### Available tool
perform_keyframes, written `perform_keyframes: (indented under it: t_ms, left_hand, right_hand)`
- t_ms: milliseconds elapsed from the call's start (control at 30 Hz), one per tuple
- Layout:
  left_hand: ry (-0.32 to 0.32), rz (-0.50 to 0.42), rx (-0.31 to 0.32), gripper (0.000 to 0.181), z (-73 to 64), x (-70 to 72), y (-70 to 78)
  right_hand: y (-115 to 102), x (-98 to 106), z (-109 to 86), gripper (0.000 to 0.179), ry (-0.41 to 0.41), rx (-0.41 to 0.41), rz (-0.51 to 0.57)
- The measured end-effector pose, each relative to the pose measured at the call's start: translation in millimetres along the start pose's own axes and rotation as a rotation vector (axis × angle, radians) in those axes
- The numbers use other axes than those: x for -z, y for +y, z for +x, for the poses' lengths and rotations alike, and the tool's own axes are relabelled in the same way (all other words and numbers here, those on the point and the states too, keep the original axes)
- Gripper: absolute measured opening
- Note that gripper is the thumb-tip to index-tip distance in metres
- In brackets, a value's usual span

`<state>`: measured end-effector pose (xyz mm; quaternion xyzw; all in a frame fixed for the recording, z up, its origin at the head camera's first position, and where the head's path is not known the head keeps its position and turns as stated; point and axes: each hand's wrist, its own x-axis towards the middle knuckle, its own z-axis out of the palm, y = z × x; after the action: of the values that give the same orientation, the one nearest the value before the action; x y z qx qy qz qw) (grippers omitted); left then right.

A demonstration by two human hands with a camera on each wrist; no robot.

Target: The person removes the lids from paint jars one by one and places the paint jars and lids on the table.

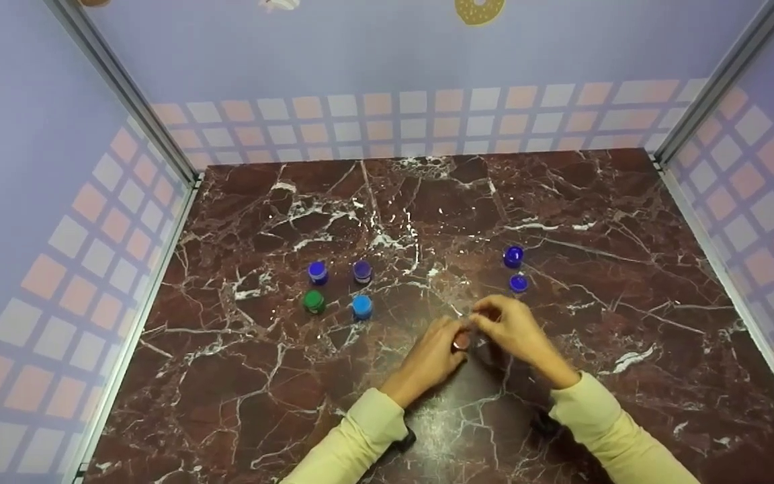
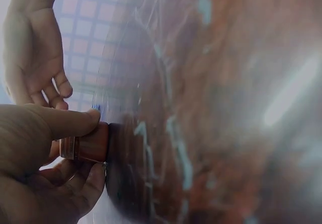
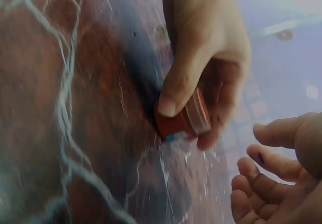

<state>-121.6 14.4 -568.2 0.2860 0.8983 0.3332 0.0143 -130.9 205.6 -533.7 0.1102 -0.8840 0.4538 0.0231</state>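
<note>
In my left hand I hold a small reddish-brown paint jar low over the table. The left wrist view shows the jar lying sideways between thumb and fingers, its end close to the tabletop. A paler band runs round the jar in the right wrist view. My right hand is beside the left one, fingers loosely bent and apart from the jar. One finger of this hand carries a dark blue smear.
Left of the hands stand a blue jar, a purple jar, a green jar and a light blue jar. Beyond my right hand are a dark blue jar and a low blue round piece. Panels enclose the marbled table.
</note>
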Motion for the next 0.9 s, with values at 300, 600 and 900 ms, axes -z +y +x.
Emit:
perform_keyframes:
  t_ms: [300,600,900]
  left_hand:
    - [-0.041,-0.017,-0.027,0.035,-11.0,0.3,2.5]
    - [-0.043,-0.111,0.022,0.038,-14.7,-1.8,-1.0]
    - [-0.018,-0.101,0.019,0.032,-14.3,-5.0,-2.9]
  right_hand:
    - [-13.4,-11.1,-15.3,0.02,-0.061,0.031,-0.139]
    - [-19.4,-25.4,-27.0,0.028,-0.069,0.013,-0.286]
    - [-24.9,-34.7,-38.4,0.035,0.035,0.168,-0.49]
